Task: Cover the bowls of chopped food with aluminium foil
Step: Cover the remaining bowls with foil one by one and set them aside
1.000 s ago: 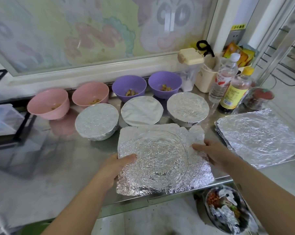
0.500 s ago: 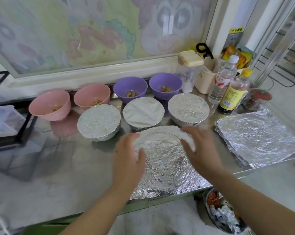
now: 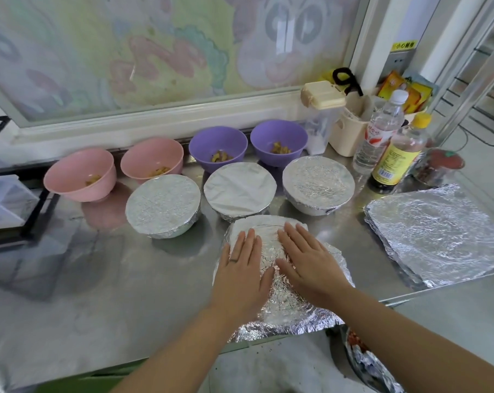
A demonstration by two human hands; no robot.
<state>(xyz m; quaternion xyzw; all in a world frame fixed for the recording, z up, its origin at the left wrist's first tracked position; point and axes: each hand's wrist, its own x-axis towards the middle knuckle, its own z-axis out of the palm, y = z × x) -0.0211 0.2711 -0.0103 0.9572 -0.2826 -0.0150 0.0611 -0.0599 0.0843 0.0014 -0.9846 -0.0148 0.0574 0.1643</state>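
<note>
Head view, looking down on a steel counter. At lower centre a sheet of aluminium foil lies draped over a round form. Its crinkled edges spread out on the counter, and what is beneath it is hidden. Both hands rest flat on top of this foil, side by side. The left hand has its fingers straight and close together, with a ring on one finger. The right hand also lies palm down with fingers extended, its thumb near the left hand's thumb. Neither hand curls round anything.

Just above the hands stands a row of three foil-covered bowls: the left one, the middle one with its duller side up, and the right one. Behind them, along the window ledge, stand four uncovered bowls, each holding a little chopped food. They are two pink bowls at left centre and two purple bowls at centre.

At the right of the frame lies a stack of foil sheets on the counter. Above it stand a clear water bottle, a yellow-capped bottle and a red-lidded jar. At lower right, below the counter edge, a container of foil scraps shows in part.
</note>
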